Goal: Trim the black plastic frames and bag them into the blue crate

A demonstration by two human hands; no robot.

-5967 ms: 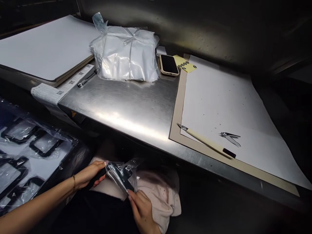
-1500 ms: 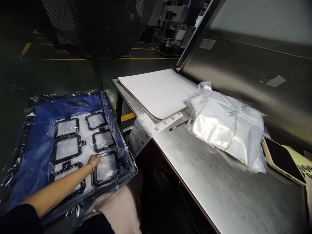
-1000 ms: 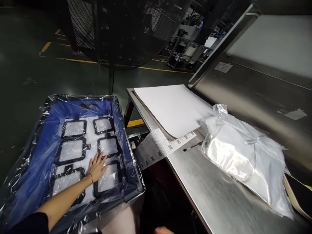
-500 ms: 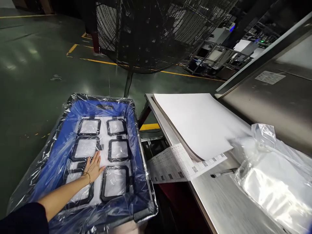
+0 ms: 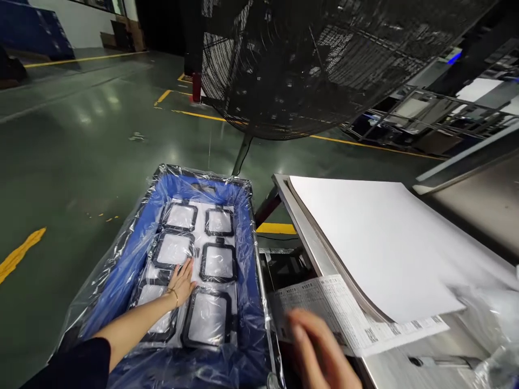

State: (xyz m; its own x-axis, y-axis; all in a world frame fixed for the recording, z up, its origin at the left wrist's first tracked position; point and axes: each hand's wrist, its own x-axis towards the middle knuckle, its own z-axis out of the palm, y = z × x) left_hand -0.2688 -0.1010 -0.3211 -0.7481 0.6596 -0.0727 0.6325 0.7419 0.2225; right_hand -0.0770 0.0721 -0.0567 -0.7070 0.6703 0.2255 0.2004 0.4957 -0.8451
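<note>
Green floor [image 5: 121, 173], lined yellow. Left hand [image 5: 182, 283]: released, fingers spread; I have it flat at the left column's inner edge. Black frames [image 5: 219, 279]: six, bagged, inside the blue crate [image 5: 248, 259]. Right hand [image 5: 324, 356]: blurred, half-curled, released, near the bench [image 5: 302, 227]'s left edge.

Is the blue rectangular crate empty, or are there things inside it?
Not empty: six black, rounded-square frames are visible inside the blue rectangular crate.

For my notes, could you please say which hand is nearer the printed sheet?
The right hand, overlapping the printed sheet in view; the left hand is leftward, inside the bin.
</note>
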